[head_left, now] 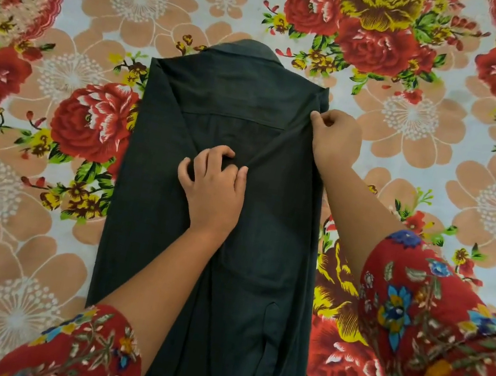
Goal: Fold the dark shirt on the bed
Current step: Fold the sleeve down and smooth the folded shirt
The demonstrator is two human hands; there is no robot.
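The dark shirt (pixel 154 192) lies back-side up along the middle of the bed, collar at the far end, with both sides folded inward into a long narrow strip. My left hand (pixel 213 192) sits at the shirt's middle, fingers bunched into the cloth where the two folded flaps meet. My right hand (pixel 335 140) pinches the shirt's right folded edge just below the shoulder. The near hem runs out of the bottom of the view between my forearms.
A floral bedsheet (pixel 79 28) with red roses and peach flowers covers the whole bed around the shirt. My red patterned sleeves (pixel 432 333) fill the lower corners of the view.
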